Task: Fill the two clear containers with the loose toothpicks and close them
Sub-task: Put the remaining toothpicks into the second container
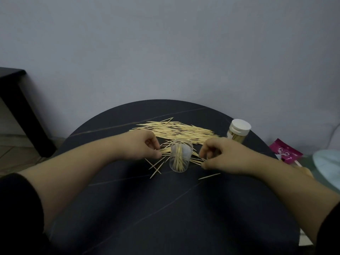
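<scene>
Open clear container (180, 157) stands upright at centre of the dark round tabletop (165, 208), no lid on, part-filled w/ picks standing on end. It sits btwn both hands, prob. so either side can feed it. Left grip (147, 147) is narrow, fingers curled, pinching a small bunch of the loose toothpicks (176, 130) low at the tabletop, just left of the container. Right grip (222, 155) does the same just right of it, thumb & fingers closed on a few picks. Main pile lies just behind, roughly parallel, so bunches should lift aligned. A few strays (156, 166) lie crossed in front. Capped container (238, 131), white lid on & looking full, sits back-right, out of the way, so approx half done. Pink packet (287, 151) lies beyond the tabletop's right edge.
</scene>
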